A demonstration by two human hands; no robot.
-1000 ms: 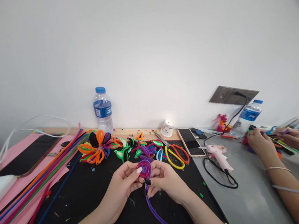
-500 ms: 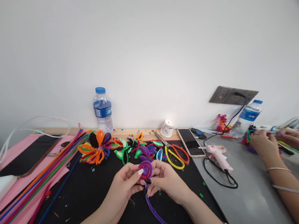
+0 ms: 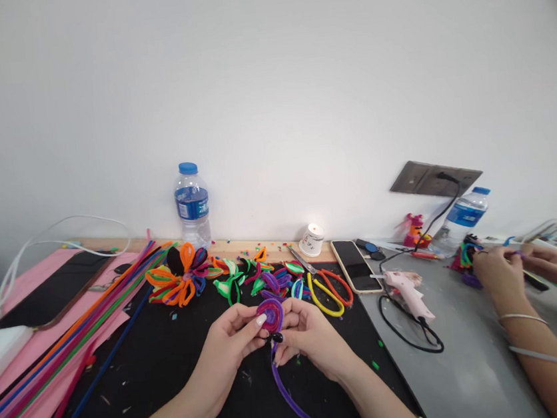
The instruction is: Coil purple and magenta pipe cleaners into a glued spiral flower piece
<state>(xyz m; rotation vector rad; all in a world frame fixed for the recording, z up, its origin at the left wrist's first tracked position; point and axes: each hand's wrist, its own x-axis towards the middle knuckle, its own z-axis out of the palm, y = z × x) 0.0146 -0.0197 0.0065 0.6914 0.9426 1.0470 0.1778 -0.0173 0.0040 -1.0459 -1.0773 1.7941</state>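
A pink and purple pipe-cleaner spiral (image 3: 270,314) is pinched between both my hands above the black mat (image 3: 174,355). My left hand (image 3: 231,348) grips its left edge with thumb and fingers closed. From the right, my right hand (image 3: 308,336) closes on it, and the loose purple tail (image 3: 295,401) trails down toward me. Just beyond the spiral lie several finished looped petals (image 3: 266,279) in bright colours and an orange flower shape (image 3: 179,281).
Long straight pipe cleaners (image 3: 67,340) fan across the pink sheet at left. Yellow and orange scissors (image 3: 328,287), a phone (image 3: 355,264), a pink glue gun (image 3: 408,291) with its cord and a water bottle (image 3: 191,205) stand near. Another person's hands (image 3: 501,271) work at right.
My fingers have shifted slightly round the spiral, which sits a little lower. The other person's hands at right have moved back a bit.
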